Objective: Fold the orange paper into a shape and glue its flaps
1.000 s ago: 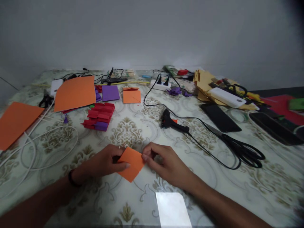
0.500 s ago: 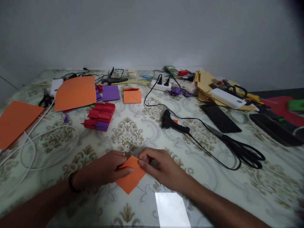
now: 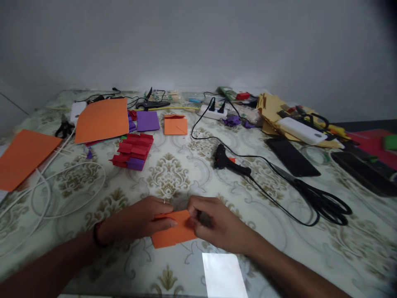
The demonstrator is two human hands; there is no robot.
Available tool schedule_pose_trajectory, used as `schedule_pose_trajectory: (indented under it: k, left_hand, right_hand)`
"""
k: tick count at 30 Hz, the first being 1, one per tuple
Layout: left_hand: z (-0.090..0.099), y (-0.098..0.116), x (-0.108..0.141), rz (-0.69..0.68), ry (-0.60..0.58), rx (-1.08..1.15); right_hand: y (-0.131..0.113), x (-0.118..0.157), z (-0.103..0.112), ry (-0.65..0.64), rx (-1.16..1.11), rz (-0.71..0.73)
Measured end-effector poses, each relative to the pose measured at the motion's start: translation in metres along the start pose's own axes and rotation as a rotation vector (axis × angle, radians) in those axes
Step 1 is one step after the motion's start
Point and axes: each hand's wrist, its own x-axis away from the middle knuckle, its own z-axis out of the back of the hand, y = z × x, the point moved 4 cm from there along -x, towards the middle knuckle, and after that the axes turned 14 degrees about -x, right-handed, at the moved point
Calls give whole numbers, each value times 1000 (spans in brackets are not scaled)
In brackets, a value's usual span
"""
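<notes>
Between my hands, low in the middle of the head view, is a small orange piece of paper [image 3: 173, 236] with a folded look and a small notch on its near edge. My left hand [image 3: 151, 217] grips its left side, thumb lying over the top and the other fingers behind. At the upper right corner my right hand [image 3: 214, 223] pinches the paper between thumb and curled fingers. A bright white rectangle [image 3: 223, 275], possibly paper or a patch of light, lies just below my right hand.
Beyond my hands are a red folded paper piece [image 3: 133, 151], a purple square [image 3: 148, 121] and an orange folded piece [image 3: 175, 125]. A black glue gun [image 3: 231, 161], its cord, scissors [image 3: 322, 200] and a phone [image 3: 293, 157] lie right. Orange sheets [image 3: 104, 120] and a white cable [image 3: 48, 198] lie left.
The orange paper has turned from a diamond position to nearly level, its edge now facing me. My right hand has shifted slightly right with its corner. The whole view has moved a little.
</notes>
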Motion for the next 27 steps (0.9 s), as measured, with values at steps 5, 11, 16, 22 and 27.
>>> schedule_pose_trajectory:
  k: [5,11,16,22,27]
  left_hand:
    - [0,-1,-1,-22,14,54]
    - [-2,-6,-2,-19,24,82]
    - [-2,-5,-2,-69,57,105]
    - [-1,-3,-2,-87,41,98]
    - [-1,-3,-1,-107,30,92]
  right_hand:
    - [3,1,-1,-91,97,-55]
    - [-3,1,-1,-82,129,19]
    - [-11,1,1,-66,87,113]
    - [-11,1,-1,-94,54,132]
    - [-8,1,-1,-68,86,78]
